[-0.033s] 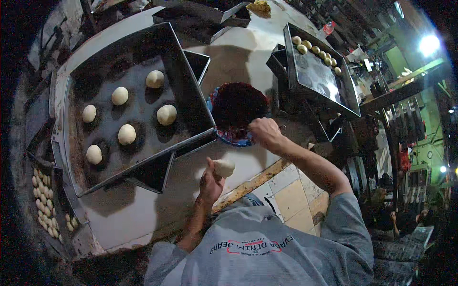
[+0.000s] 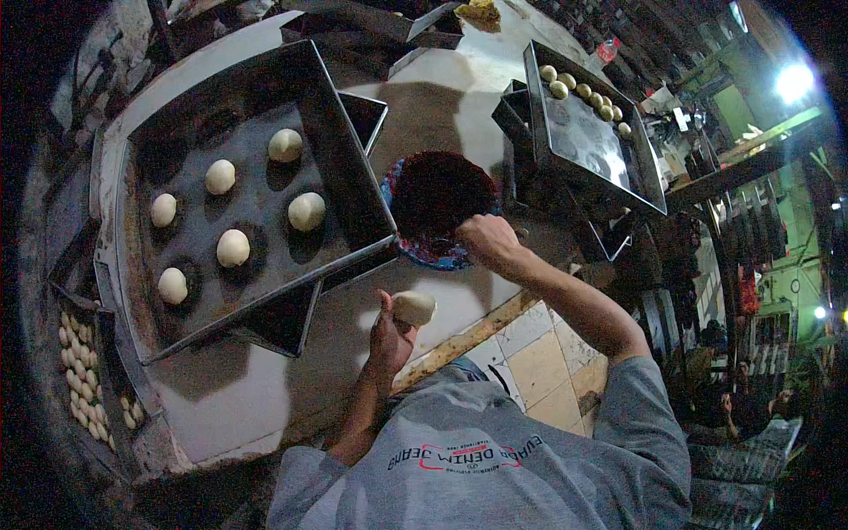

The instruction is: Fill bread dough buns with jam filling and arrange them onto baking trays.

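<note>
On the fingers of my left hand (image 2: 386, 343) rests a pale ball of dough (image 2: 415, 308), held in front of me over the white table with the thumb against its side. My right hand (image 2: 488, 238) is closed in a fist at the near right edge of a blue-rimmed bowl (image 2: 442, 257). Dark red, crumbly filling (image 2: 444, 190) fills the bowl. Whatever the right fingers grip is hidden by the hand. To the left, a large dark metal tray (image 2: 265, 328) holds several round dough balls (image 2: 233, 248), spaced apart.
A second metal tray (image 2: 590, 178) at the far right carries several dough balls (image 2: 567, 81) along its far side. Small dough pieces (image 2: 81, 375) lie in rows at the far left. A worn wooden edge (image 2: 473, 335) borders the table near me.
</note>
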A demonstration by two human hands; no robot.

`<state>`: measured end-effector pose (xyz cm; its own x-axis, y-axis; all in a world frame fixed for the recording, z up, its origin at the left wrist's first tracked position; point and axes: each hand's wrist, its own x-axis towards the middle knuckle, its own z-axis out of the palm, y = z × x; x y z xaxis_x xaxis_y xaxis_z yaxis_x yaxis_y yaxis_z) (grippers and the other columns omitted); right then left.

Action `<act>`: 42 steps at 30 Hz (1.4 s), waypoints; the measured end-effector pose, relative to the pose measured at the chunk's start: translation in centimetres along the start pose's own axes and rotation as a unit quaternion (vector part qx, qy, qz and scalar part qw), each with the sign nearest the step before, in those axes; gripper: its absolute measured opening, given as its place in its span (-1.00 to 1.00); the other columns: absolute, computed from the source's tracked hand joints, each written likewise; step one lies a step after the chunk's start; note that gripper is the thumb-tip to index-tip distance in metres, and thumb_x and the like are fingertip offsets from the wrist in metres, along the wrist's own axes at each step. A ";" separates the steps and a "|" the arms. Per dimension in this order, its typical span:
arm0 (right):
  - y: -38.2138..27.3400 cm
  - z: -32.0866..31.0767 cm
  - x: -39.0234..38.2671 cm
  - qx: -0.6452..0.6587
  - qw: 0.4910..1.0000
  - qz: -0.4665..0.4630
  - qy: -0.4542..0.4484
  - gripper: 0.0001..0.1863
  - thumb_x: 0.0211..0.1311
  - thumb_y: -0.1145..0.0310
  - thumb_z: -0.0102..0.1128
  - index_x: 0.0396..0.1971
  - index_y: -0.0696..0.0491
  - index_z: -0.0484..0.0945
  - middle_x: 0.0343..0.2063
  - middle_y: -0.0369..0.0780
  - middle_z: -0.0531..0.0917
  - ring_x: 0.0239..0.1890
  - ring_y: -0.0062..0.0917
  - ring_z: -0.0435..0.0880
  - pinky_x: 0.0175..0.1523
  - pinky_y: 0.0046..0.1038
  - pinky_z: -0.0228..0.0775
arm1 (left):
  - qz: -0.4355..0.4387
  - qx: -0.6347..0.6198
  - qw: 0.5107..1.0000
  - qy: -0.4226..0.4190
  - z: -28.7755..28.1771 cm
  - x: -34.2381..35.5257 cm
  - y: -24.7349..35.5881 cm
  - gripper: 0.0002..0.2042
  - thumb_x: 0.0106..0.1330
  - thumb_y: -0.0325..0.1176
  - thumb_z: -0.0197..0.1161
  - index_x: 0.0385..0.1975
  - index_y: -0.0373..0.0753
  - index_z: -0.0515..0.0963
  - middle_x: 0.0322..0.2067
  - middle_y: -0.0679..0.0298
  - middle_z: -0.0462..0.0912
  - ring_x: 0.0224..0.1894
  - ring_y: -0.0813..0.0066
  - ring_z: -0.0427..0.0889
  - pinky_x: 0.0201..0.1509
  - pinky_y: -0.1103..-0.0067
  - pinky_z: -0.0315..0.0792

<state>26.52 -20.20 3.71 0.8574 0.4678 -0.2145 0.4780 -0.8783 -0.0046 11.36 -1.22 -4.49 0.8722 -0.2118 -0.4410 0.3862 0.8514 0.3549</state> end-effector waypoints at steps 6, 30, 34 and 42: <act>0.3 -1.9 0.5 0.142 0.988 0.009 -0.053 -0.90 -0.16 0.43 0.04 -0.61 0.08 0.53 -0.56 -0.07 0.58 -0.46 -0.20 0.59 -0.31 -0.24 0.45 | -0.027 -0.056 0.998 -0.023 0.8 1.7 0.4 -0.75 0.15 -0.49 0.14 -0.16 -0.34 0.37 -0.18 0.22 0.47 -0.11 0.45 0.44 0.05 0.53 0.30; 7.5 6.8 -11.0 0.500 0.788 0.005 0.360 -0.75 -0.14 0.67 0.15 -0.38 0.12 0.57 -0.54 -0.23 0.58 -0.48 -0.60 0.53 -0.32 -0.58 0.38 | 0.050 -0.119 0.991 -0.036 9.5 -2.8 -6.7 -0.61 0.30 -0.15 -0.13 -0.05 -0.34 0.30 -0.03 0.14 0.40 0.03 0.24 0.37 0.12 0.37 0.26; 11.5 15.8 -7.8 0.584 0.718 0.021 0.379 -0.73 -0.09 0.67 0.00 -0.36 0.12 0.56 -0.47 -0.21 0.59 -0.49 -0.65 0.51 -0.27 -0.61 0.35 | 0.105 -0.009 0.992 -0.072 10.3 -3.5 -9.6 -0.64 0.15 -0.51 -0.12 -0.01 -0.35 0.28 -0.03 0.15 0.39 0.02 0.27 0.37 0.09 0.40 0.30; 3.4 7.7 -16.8 0.678 0.728 -0.014 0.098 -0.77 0.16 0.32 0.02 -0.26 0.16 0.46 -0.34 -0.15 0.51 -0.25 -0.43 0.44 -0.14 -0.48 0.26 | 0.176 0.030 0.984 -0.018 12.3 -7.0 -14.1 -0.59 0.10 -0.40 0.05 0.00 -0.30 0.27 -0.09 0.24 0.40 -0.04 0.40 0.40 0.09 0.48 0.25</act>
<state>12.26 -31.77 -0.23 0.9257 0.3747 -0.0527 -0.0178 -0.0958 -0.9952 3.57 -17.64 3.75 0.9648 0.0731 -0.2527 0.0745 0.8453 0.5290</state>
